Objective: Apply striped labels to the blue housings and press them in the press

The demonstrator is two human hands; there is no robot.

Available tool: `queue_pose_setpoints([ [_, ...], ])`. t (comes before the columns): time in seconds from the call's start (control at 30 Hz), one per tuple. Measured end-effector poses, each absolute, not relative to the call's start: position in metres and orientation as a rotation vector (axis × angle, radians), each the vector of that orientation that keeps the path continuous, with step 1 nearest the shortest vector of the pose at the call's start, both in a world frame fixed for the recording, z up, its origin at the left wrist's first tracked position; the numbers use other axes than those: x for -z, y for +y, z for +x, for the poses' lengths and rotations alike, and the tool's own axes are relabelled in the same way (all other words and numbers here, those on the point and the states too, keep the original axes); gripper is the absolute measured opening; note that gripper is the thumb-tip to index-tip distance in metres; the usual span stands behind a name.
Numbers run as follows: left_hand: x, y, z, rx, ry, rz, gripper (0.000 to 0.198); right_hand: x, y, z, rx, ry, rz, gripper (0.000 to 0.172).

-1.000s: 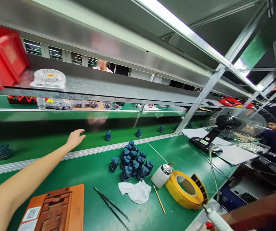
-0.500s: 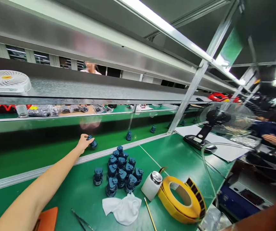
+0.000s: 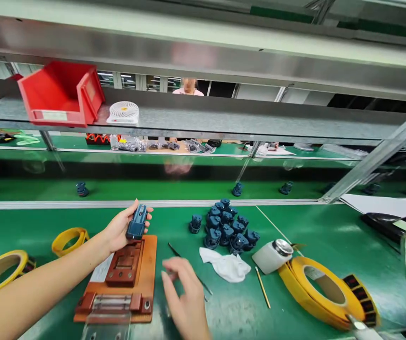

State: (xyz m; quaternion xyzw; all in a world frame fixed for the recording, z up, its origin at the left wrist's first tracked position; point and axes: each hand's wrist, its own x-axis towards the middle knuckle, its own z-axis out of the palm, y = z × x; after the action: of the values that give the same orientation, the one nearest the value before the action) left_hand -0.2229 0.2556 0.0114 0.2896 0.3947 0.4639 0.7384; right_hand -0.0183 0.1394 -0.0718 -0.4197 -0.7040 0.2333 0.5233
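A dark blue plastic part rests in my left hand, its fingers closed around it, above the far end of an orange-brown fixture. The fixture has a raised block with a recess, and a clear plastic flap at its near end. To the right, my right hand hovers slightly blurred over the green bench, thumb and fingers apart, with nothing visible in it. Dark tweezers lie beside and partly behind it. Several more blue parts stand clustered beyond, with a single one just left of them.
A white cloth, a white dispenser bottle, a thin stick and a yellow label roll lie right. More yellow rolls lie left. Behind, blue parts sit on a green belt. A shelf above carries a red bin and small fan.
The view has swung left. My left hand has brought the blue part from over the belt back to the fixture. My right hand has come into view over the bench.
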Motion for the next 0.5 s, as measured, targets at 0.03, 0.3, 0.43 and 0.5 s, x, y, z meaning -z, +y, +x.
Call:
queue_pose_setpoints([
  [0.03,-0.008,0.24,-0.226,-1.001,0.878,0.605,0.039,0.061,0.15,-0.027,-0.576,-1.708,-0.959,0.032],
  [0.3,0.017,0.17,-0.267,-1.083,1.063,0.585,0.041,0.038,0.204,-0.096,-0.833,-2.09,-0.707,0.101],
  [0.43,0.021,0.145,-0.326,-1.266,1.232,0.807,0.047,0.059,0.224,-0.096,-0.934,-2.146,-0.916,0.092],
  [0.5,0.03,0.127,-0.353,-1.201,1.319,0.86,0.051,0.065,0.231,-0.094,-0.981,-2.183,-0.956,0.091],
])
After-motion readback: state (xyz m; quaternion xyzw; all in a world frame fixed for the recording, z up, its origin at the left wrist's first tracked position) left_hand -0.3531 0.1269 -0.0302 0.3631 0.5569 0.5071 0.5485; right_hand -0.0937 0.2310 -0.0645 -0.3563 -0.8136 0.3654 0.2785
